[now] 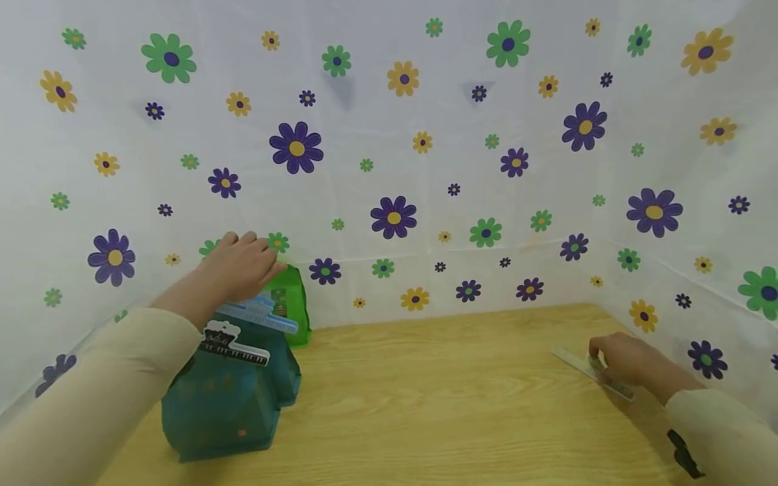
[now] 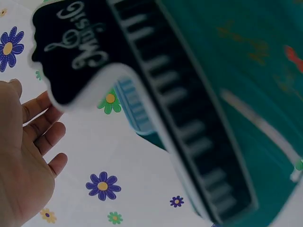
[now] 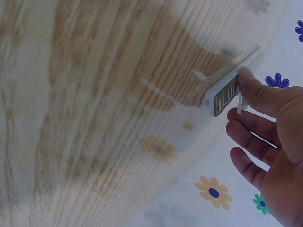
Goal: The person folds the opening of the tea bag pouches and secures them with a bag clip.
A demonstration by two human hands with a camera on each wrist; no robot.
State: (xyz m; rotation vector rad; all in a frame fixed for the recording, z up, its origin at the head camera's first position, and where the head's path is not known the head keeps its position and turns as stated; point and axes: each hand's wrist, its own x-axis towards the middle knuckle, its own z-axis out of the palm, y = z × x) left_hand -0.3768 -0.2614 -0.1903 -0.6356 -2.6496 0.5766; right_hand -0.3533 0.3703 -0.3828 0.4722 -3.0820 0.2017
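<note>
My left hand [image 1: 240,266] is held over a bag with a light blue clip [image 1: 273,317] across its top. In the left wrist view its fingers are loosely bent, with no object seen between them. A black-and-white clip [image 1: 234,347] with piano keys and the word "Music" closes the front teal bag [image 1: 219,415]. Another teal bag [image 1: 288,371] stands just behind. Beyond them is a bright green bag [image 1: 296,304], partly hidden by the hand. At the right, my right hand [image 1: 626,361] pinches a white piano-key clip [image 3: 227,94] between thumb and index finger, at the tabletop.
The bags stand upright at the left of a light wood-grain table [image 1: 425,398]. A white cloth [image 1: 389,182] printed with flowers hangs along the back and both sides of the table.
</note>
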